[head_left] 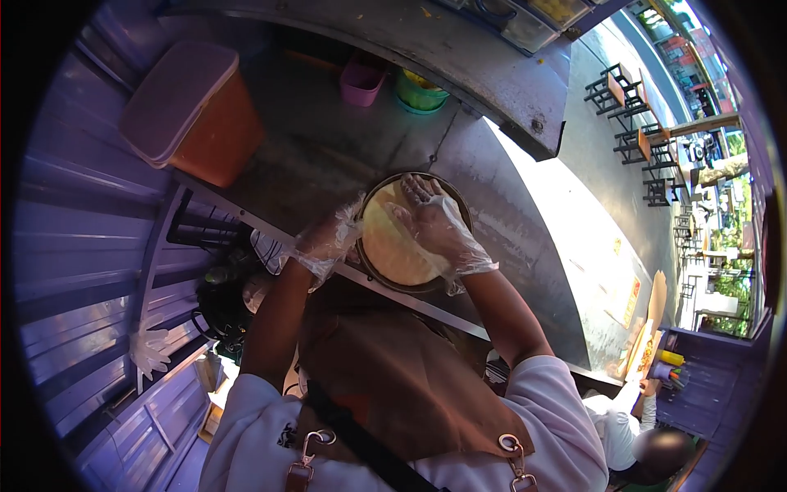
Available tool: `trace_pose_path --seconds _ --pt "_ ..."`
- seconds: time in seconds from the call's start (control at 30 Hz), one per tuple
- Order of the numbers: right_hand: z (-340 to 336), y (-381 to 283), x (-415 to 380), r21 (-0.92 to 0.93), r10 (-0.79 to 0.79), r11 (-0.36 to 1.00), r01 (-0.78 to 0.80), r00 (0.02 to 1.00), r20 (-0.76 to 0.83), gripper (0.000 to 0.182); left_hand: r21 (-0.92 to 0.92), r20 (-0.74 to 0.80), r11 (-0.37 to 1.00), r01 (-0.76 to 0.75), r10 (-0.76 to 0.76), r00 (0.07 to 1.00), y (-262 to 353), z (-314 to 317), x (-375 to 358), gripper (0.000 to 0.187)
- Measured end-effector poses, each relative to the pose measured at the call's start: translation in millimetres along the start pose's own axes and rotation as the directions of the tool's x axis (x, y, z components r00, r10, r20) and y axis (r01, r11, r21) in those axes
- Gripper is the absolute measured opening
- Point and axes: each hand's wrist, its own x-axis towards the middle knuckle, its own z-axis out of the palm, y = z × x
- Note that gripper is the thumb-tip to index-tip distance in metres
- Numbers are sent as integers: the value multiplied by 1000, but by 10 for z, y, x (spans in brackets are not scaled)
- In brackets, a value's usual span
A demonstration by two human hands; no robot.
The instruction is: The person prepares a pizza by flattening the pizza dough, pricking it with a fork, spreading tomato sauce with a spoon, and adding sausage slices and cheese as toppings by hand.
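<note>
Dough (392,248) in a pan (379,272) near the counter's (516,238) edge is touched by the flattened right hand (436,220); any grip by the left hand (332,236) cannot be made out. Tearing could be caused by uneven pressure.

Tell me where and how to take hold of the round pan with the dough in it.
Grip the round pan by its rim, probably best from the left, where the gloved left hand is at the edge. The dough covers the middle and the right hand lies across it, leaving mainly the narrow rim; fingers around the outside should spare the dough.
</note>
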Motion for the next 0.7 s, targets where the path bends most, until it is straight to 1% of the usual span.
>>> trace_pose_path --seconds 0.03,0.07,0.1,0.13,0.17,0.2,0.23,0.27,0.3,0.33,0.37,0.4,0.43,0.47,0.5,0.53,0.57,0.6,0.63,0.67,0.7 --pt "-15 8 -29 -3 2 1000 -2 1000 -6 71 -24 -13 999 -47 47 999 -7 5 30 71" --pt "-16 5 -103 -65 34 997 -38 998 -61 72 -24 -11 999 -48 48 999 -28 4 40 71" --pt "-15 13 -155 -124 62 989 -76 991 -115 72 26 -39 997 -70 71 997 -60 6 37 69" --pt "52 104 -164 -123 63 989 -77 992 -111 72 75 -65 993 -88 93 994 -72 15 28 67" --pt "159 211 -179 -166 43 984 -63 992 -122 71 74 -59 994 -82 87 995 -57 18 3 67" --pt "251 332 -210 -210 24 976 -52 991 -133 70 19 -37 997 -70 70 997 -22 14 -16 64" --pt "96 296 -193 -210 25 976 -53 991 -134 70 -34 -22 997 -62 61 998 19 10 -24 60" --pt "-167 149 -192 26 171 985 -170 984 -51 64 -31 -18 998 -57 56 998 30 29 -49 60" --pt "-313 75 -199 247 288 923 -294 956 62 59 57 -52 998 -36 39 998 49 52 -64 61" --pt "-327 107 -226 246 283 925 -288 957 59 59 141 -94 990 -18 32 995 70 51 -59 62" --pt "-320 144 -300 291 294 925 -245 946 -137 53 139 -100 990 -18 32 994 -49 40 -21 62" --pt "-304 162 -389 329 307 923 -198 895 -323 47 -104 -77 991 -89 81 994 -294 47 36 66" --pt "-476 37 -464 428 504 817 -387 840 -203 49 -340 -68 928 -150 135 989 -474 66 39 70" --pt "-375 124 -522 430 500 818 -382 842 -203 49 -338 -73 929 -152 135 988 -553 153 -35 70" --pt "-183 275 -577 299 445 887 -353 826 -347 55 15 -207 973 -229 227 952 -624 308 -142 69" --pt "-56 339 -635 159 372 928 -338 796 -477 61 373 -289 898 -234 352 890 -666 428 -218 68" --pt "14 210 -644 45 398 908 -417 822 -407 70 380 -281 895 -233 351 893 -558 500 -330 68" --pt "115 90 -643 64 428 900 -431 849 -309 78 87 -251 991 -106 125 960 -337 567 -496 67" --pt "191 -59 -632 1 423 901 -434 877 -228 81 -199 -148 978 63 -93 985 -211 609 -568 66" --pt "246 -182 -609 -61 421 899 -433 895 -147 85 -188 -131 980 67 -93 987 -235 577 -499 66" --pt "304 -251 -591 -58 439 891 -451 885 -153 85 -44 -194 997 55 -63 979 -291 501 -393 62"
